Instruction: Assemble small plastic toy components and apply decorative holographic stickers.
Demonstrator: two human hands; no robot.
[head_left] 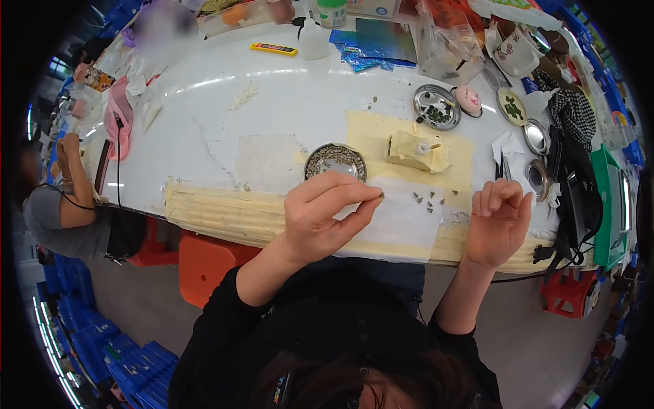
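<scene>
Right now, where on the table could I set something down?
The widest bare stretch of table lies between the yellow cutter, the white crumbs and the dish by the left hand; another lies left of the crumbs. The right side is crowded with metal dishes and a green tray.

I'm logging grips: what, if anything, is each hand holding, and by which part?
The left hand pinches a tiny brownish piece between its fingers; which part is too small to tell. The right hand shows nothing held.

A yellow cutter (274, 49) and a white bottle (313, 42) are located beyond the left fingers (361, 193). A green tray (603, 178) sits far right of them; a red stool (208, 271), lower left.
</scene>
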